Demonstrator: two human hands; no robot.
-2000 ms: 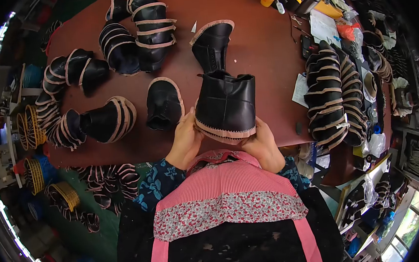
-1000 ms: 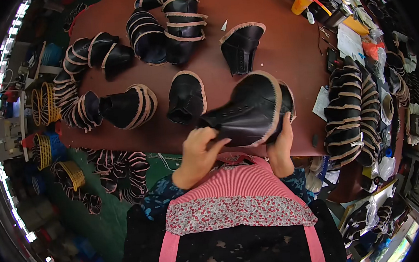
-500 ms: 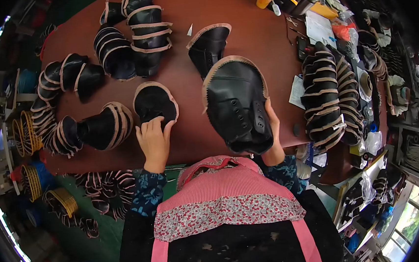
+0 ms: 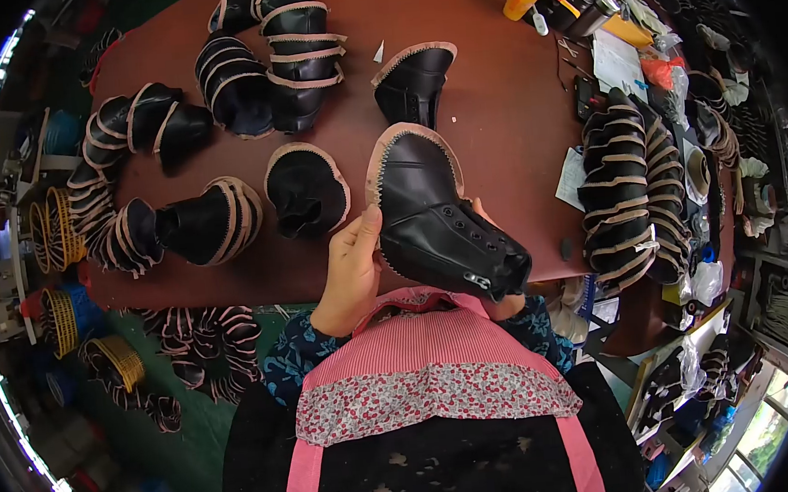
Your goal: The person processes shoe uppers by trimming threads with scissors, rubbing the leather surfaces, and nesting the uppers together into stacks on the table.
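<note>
Between my hands I hold a black leather shoe upper [image 4: 428, 202], edged with a tan zigzag-stitched strip and pierced by eyelets. My left hand [image 4: 354, 263] pinches its edge on the left side. Behind it my right hand [image 4: 500, 300] supports the other side; most of its fingers are hidden by the upper. A second shoe upper [image 4: 308, 193] rests on the table just left of my left hand. Beyond the held one stands another upper [image 4: 416, 85] with its lacing side down.
Nested rows of uppers [image 4: 617, 196] line the right of the brown table [image 4: 510, 80]. More stacked uppers [image 4: 305, 54] curve along the left and back. An orange cup [image 4: 521, 0], papers [image 4: 618, 64] and a flask [image 4: 594, 17] are at the far right. Yellow baskets [image 4: 116, 362] stand at left.
My left hand has left the upper on the table and now grips the held upper's edge. The held upper has turned, its eyelet end swinging right. The view has shifted slightly.
</note>
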